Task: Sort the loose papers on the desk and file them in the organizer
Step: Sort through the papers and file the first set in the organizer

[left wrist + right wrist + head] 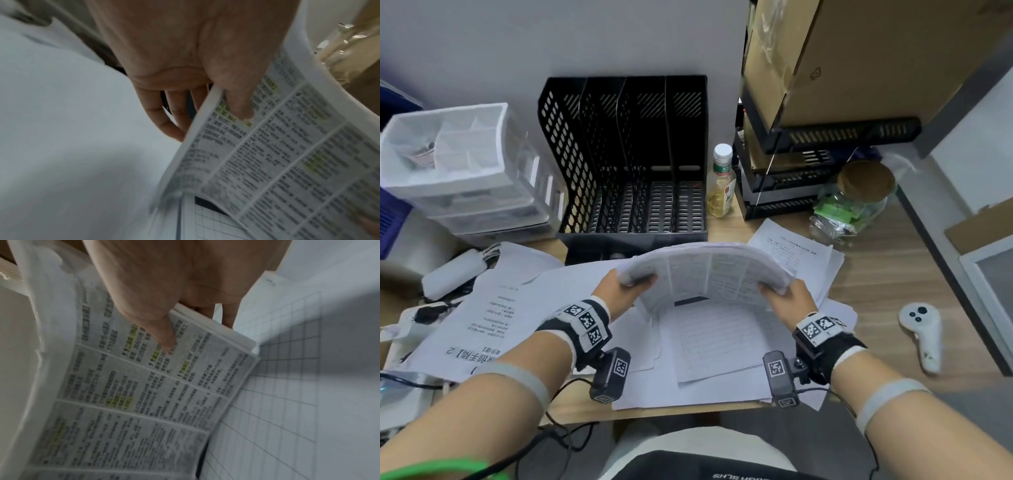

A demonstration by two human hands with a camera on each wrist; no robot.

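While bowed between both grips, paper stack (709, 270), L hand (616, 291) & R hand (789, 301) pinching ends, print blurred, yellow highlights.

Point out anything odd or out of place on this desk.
Loose papers lie askew and overlapping across the desk, while the organizer shows no papers. An oil bottle stands beside it, odd among office things.

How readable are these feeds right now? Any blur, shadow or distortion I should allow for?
Head view: sharp at centre, wide-angle bending at the edges; the paper stack throws a shadow on the grid sheet. Left wrist view: print motion-blurred, left hand dim. Right wrist view: text near the right hand legible, lower rows smeared, dark shadow across the grid.
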